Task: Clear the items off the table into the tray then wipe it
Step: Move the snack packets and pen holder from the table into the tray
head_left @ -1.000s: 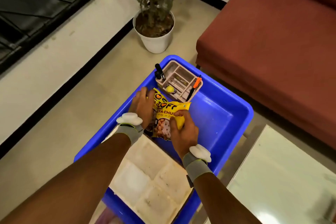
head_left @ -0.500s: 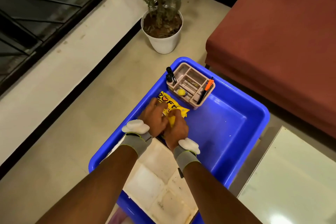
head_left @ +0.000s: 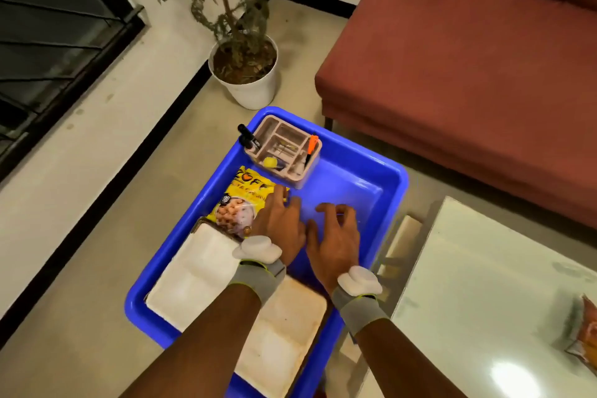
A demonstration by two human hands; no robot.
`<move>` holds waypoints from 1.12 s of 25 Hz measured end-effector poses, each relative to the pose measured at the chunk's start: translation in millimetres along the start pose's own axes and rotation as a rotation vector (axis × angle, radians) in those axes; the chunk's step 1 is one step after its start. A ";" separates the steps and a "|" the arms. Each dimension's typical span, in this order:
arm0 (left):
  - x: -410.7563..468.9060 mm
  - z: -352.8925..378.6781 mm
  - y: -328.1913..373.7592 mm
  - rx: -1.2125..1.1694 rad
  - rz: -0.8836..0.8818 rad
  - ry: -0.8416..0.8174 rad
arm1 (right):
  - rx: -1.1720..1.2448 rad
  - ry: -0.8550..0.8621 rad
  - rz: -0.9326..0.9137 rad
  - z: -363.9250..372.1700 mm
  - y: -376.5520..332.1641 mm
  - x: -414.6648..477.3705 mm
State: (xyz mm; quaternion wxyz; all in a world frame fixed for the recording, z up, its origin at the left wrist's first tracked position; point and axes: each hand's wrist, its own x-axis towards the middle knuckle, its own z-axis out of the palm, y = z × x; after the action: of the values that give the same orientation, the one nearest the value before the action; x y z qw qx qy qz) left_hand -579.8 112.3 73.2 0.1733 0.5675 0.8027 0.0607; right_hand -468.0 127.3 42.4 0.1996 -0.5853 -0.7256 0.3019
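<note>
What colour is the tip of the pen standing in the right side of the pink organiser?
Orange tip, on a dark-bodied pen in the pink plastic organiser; seen in the head view.

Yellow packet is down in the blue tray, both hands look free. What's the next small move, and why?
Probably swing the right hand over to the orange packet on the table and pick it up. Both hands are open over the tray, the yellow packet lies inside, and that packet remains on the table.

I note a glossy blue plastic tray (head_left: 392, 191); shiny printed-film snack packet (head_left: 240, 200) at its ten o'clock; bench (head_left: 484, 284) top smooth, reflective.
</note>
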 end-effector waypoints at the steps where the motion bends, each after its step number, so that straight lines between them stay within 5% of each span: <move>1: -3.3 4.5 29.5 -0.016 0.076 0.005 | -0.043 0.054 0.003 -24.0 22.2 -5.2; 12: -74.8 142.5 340.2 -0.009 0.438 -0.322 | -0.250 0.255 0.409 -257.6 289.9 -115.5; 18: -136.8 235.7 475.5 0.090 0.564 -0.461 | -0.334 0.186 0.646 -353.6 441.8 -200.9; 28: -120.6 354.5 520.7 0.261 0.323 -0.574 | -0.506 -0.084 0.779 -447.9 639.8 -205.2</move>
State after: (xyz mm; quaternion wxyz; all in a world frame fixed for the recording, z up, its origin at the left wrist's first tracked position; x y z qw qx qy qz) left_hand 42.3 146.3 -79.0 0.3060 0.6985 0.6220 -0.1777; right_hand 334.6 104.7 -43.7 -0.1071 -0.8318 -0.5099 0.1914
